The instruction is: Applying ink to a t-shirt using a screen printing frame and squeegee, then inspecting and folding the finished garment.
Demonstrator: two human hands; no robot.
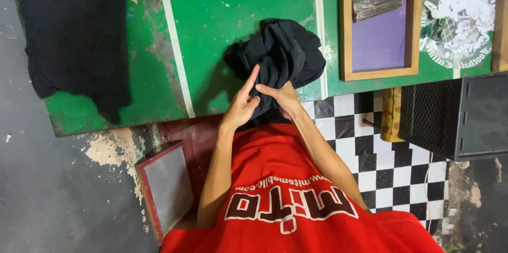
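Note:
A crumpled black garment lies bunched on the green table near its front edge. My left hand pinches the garment's near fold, with the index finger stretched up along the cloth. My right hand grips the same fold just to the right, fingers curled into the fabric. Both forearms reach out from over my red shirt. The lower part of the garment hangs over the table edge behind my hands.
A second black garment lies spread flat at the table's left. A wooden screen-printing frame with a purple mesh and a squeegee sits at the right. A black crate stands on the checkered floor; another frame leans below the table.

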